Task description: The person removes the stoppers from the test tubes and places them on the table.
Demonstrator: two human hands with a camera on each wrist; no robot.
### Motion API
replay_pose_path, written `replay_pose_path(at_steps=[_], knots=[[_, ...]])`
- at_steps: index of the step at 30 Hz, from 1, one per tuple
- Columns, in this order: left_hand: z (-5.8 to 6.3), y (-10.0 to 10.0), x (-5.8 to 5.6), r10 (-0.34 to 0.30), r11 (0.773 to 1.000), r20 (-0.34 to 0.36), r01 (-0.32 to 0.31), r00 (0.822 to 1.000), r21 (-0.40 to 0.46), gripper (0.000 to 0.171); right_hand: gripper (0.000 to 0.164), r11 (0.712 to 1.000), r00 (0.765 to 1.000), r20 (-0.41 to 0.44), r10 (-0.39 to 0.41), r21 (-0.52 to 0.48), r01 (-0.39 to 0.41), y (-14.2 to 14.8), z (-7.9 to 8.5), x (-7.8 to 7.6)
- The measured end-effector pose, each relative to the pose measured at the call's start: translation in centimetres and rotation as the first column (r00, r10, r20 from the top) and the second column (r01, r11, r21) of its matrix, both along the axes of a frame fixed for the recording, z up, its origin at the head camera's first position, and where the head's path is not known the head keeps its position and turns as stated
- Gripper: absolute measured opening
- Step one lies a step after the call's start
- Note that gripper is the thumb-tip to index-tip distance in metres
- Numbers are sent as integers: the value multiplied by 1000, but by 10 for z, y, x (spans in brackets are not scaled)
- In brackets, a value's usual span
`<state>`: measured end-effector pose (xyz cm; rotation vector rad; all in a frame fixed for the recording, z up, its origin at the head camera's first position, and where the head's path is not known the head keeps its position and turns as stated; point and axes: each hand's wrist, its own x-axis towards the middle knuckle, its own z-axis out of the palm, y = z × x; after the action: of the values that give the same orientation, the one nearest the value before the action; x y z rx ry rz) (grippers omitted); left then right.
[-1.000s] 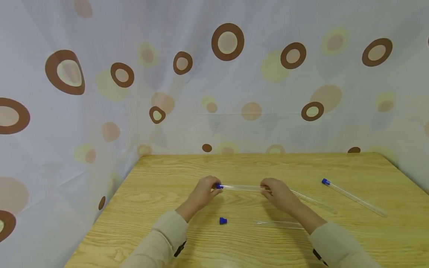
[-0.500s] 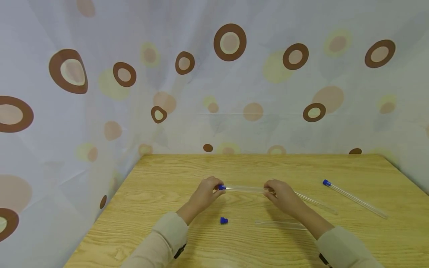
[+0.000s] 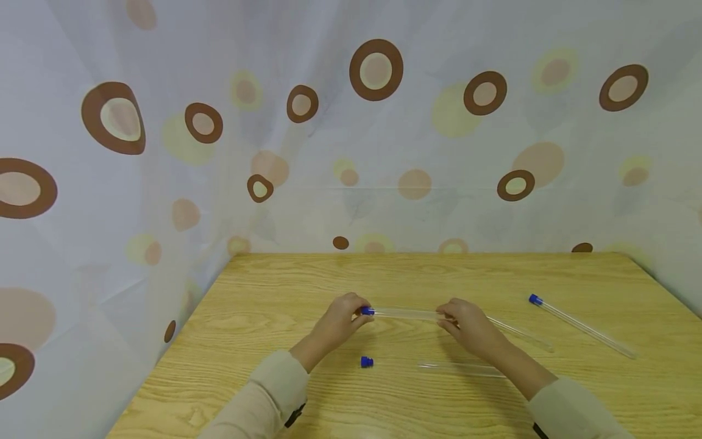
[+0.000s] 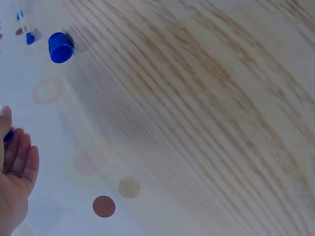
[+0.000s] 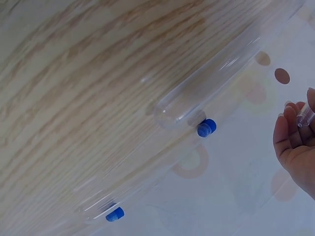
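My left hand pinches the blue cap at the left end of a clear test tube. The right hand holds that tube's other end between thumb and fingers, so the tube lies level above the table. In the left wrist view, only a sliver of the held cap shows beside the fingers. The right wrist view catches the tube's rounded tip at the fingertips. Nearer the front, a loose blue cap lies left of an uncapped tube, part of which the right forearm hides.
Another tube lies slanted on the wooden table, its left end hidden behind the right hand. Farther right lies a tube with a blue cap. A patterned curtain stands along the table's back and left sides.
Both hands, with the tube between them, have shifted a little to the right and nearer the body. The view has also swung slightly. The things on the table lie as before.
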<state>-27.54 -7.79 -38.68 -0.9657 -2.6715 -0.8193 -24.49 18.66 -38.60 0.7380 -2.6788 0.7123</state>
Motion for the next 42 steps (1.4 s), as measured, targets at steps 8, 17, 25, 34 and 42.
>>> replay_pose_path(at_steps=[8,17,25,34,42], knots=[[0,2,3,-17,1000,-21,17,1000,-7,16,16,1000,998,-57,12,-8,-12,5,0,5],[-6,1,3,-37,999,-68,37,997,1,16,15,999,996,-77,43,3,-42,9,-2,9],[-4,3,9,-71,997,-97,73,993,17,18,17,1000,997,-76,4,22,-2,13,-1,14],[-5,6,13,-86,996,-98,88,991,13,17,13,999,994,-104,15,37,-11,18,-1,17],[-6,8,13,-99,995,-118,101,988,8,18,13,999,996,-85,18,33,-15,22,1,21]])
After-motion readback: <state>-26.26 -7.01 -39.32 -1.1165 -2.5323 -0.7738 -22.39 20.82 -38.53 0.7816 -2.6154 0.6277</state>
